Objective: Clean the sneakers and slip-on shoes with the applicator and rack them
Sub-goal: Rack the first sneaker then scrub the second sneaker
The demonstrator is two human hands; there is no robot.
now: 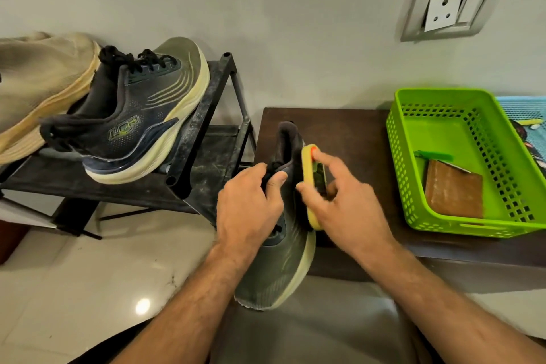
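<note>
Over dark table (348, 133), hands grip sneaker (277, 269), applicator (310, 186).

The left hand (251, 204) grips a dark sneaker (274, 269) by its tongue; the right hand (339, 204) holds a yellow applicator (310, 186) against its side. Far left, a matching sneaker (127, 115) sits on the black rack (204, 139). A green basket (413, 186) stands on the dark surface (354, 139) at right.

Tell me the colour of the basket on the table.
Bright green basket, with perforated walls; it shows in the head view.
</note>
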